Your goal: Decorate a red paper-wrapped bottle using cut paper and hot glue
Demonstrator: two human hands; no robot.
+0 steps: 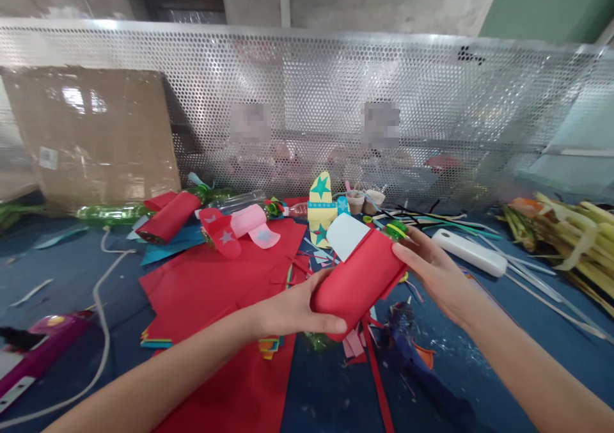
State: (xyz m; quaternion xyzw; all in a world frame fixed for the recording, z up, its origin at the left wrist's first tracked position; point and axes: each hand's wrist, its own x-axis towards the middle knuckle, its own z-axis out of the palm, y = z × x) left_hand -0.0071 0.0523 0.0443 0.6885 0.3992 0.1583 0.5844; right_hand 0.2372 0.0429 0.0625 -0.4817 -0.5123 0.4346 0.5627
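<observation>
My left hand (292,308) grips the near end of a bottle wrapped in red foam sheet (357,278), thumb under it. At the far end, my right hand (426,267) closes its fingers round the same bottle, by the green cap (396,229). A light blue paper piece (346,235) sticks up from the wrap. I hold the bottle tilted above the blue table (71,273).
Red foam sheets (215,286) lie under my left arm. Behind stand a red-wrapped bottle (167,219), a pink one (247,220), a yellow rocket with green stars (321,209), small cups (363,200). A white bar (474,251), green stalks (570,235), a pink glue gun (33,350) and perforated metal screen (336,100).
</observation>
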